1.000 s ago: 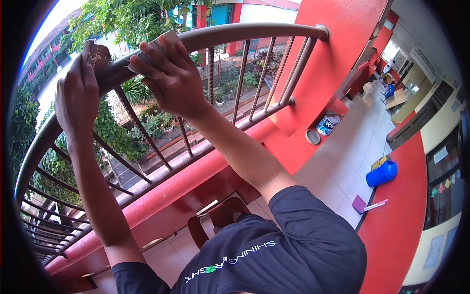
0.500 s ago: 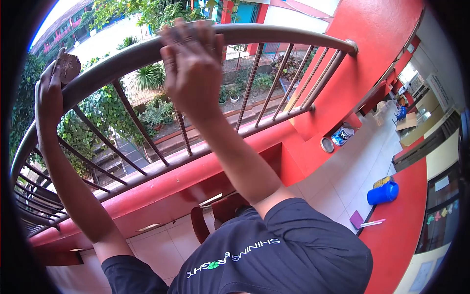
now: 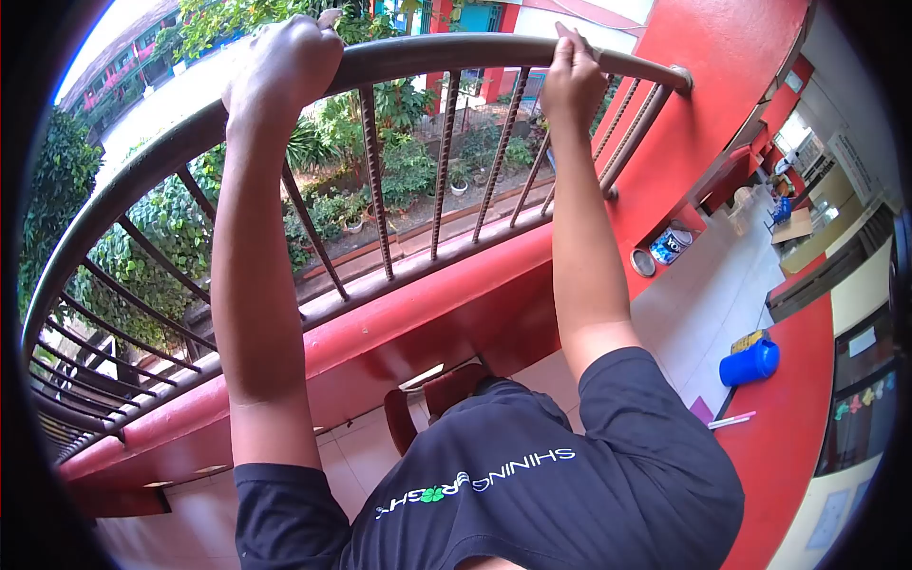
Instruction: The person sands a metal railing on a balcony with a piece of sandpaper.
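Note:
A dark brown metal handrail (image 3: 427,52) curves across the top of the view above twisted balusters. My left hand (image 3: 290,66) is closed over the rail left of centre. A small brown piece (image 3: 329,18), perhaps sandpaper, pokes out past its fingers; the rest is hidden. Farther right, near the rail's wall end, my right hand (image 3: 574,84) pinches a thin, flat reddish-brown piece (image 3: 562,31), also like sandpaper, against the rail. Both arms reach forward from the dark T-shirt (image 3: 541,475).
A red ledge (image 3: 399,304) runs below the balusters, with a red chair (image 3: 446,389) under it. Cans (image 3: 671,243) stand by the red wall. On the red counter (image 3: 788,380) at right are a blue container (image 3: 750,363) and pens (image 3: 731,420). Plants grow beyond the railing.
Both hands have moved right along the rail. My left hand went from the far left curve to near centre; my right hand went from centre toward the wall end.

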Available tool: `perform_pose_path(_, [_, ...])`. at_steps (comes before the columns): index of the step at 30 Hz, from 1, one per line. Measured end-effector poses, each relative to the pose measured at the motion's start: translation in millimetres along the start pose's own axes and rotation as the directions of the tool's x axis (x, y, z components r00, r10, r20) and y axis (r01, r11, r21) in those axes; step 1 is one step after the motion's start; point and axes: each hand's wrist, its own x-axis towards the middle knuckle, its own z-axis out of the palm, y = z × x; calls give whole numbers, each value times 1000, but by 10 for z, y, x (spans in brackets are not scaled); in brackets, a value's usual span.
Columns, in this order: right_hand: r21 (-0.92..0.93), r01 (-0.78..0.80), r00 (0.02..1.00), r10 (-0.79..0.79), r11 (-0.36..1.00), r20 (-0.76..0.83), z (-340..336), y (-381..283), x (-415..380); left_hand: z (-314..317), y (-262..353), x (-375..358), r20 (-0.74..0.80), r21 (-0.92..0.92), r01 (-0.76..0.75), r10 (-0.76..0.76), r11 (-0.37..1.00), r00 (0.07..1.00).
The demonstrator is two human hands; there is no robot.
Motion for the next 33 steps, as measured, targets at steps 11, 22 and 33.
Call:
perform_pose_path(11, [47, 292, 953, -287, 955, -94, 339, -303, -118, 177, -178, 208, 87, 38, -237, 233, 971, 969])
perform_pose_path(22, [-32, 40, 983, -45, 999, -178, 237, -315, -172, 187, -192, 28, -102, -123, -263, 251, 957, 963])
perform_pose_path(33, [85, 312, 950, -311, 946, -33, 353, -337, -216, 208, -237, 85, -83, -144, -259, 249, 955, 965])
